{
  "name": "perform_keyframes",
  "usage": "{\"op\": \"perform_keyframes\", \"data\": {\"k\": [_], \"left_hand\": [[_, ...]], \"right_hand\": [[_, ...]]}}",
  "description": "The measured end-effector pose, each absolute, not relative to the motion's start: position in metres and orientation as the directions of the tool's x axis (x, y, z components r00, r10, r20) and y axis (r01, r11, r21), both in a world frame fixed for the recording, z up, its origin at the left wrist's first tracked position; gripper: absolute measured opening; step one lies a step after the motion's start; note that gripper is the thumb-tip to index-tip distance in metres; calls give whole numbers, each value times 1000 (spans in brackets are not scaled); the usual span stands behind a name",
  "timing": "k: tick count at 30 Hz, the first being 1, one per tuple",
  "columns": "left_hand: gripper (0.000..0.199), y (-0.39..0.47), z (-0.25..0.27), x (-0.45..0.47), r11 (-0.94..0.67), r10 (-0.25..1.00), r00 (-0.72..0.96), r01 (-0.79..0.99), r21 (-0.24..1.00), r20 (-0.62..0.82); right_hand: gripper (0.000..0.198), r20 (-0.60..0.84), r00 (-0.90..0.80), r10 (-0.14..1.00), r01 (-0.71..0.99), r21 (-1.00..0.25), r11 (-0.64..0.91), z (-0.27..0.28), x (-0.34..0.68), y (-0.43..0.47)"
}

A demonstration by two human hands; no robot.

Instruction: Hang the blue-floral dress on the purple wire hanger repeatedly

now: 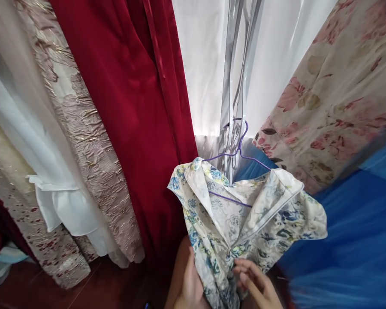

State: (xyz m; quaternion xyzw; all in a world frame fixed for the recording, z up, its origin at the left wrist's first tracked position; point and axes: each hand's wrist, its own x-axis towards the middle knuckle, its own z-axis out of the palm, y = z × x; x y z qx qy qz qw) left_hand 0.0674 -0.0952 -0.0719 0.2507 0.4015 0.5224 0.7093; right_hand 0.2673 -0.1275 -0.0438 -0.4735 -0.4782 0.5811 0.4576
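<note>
A floral dress in white, blue, green and yellow hangs on a thin purple wire hanger. Its neckline lies open in a V, and a pale zipper edge runs down to a point at the front. Along the garment's left side, my left hand holds the fabric, with some fingers hidden behind it. Just below the point of the V, my right hand has its fingers bent and drawn together against the cloth. What exactly those fingertips pinch is too small to make out.
The purple hanger hooks onto a stand of white and grey metal bars. Left hang a dark red satin garment, a textured pink-gold one and white cloth. Right are a pink floral fabric and blue tulle. Dark reddish floor shows below.
</note>
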Motion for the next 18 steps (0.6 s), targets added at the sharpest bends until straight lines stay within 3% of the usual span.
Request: {"op": "perform_keyframes", "data": {"k": [3, 7, 12, 14, 16, 18], "left_hand": [[90, -108, -82, 75, 282, 958, 99, -512, 811, -270], [79, -115, -92, 90, 273, 961, 110, -532, 801, -255], [58, -114, -94, 91, 215, 950, -112, -440, 872, -291], [53, -112, -94, 85, 71, 940, -298, -309, 949, -168], [49, -112, -95, 83, -93, 854, -519, -127, 988, 14], [41, -115, -93, 87, -199, 774, -598, 77, 977, 205]], "right_hand": [[36, 6, -34, 999, -72, -997, 3, -41, 256, -111], [24, 174, 19, 985, 105, -980, 171, -22, 255, -95], [35, 138, 122, 983, 165, -979, 117, -32, 275, -88], [35, 107, 159, 981, 129, -988, 87, -40, 283, -89], [35, 91, 178, 980, 99, -992, 74, -45, 287, -91], [34, 54, 164, 985, 38, -998, 49, -44, 288, -93]]}}
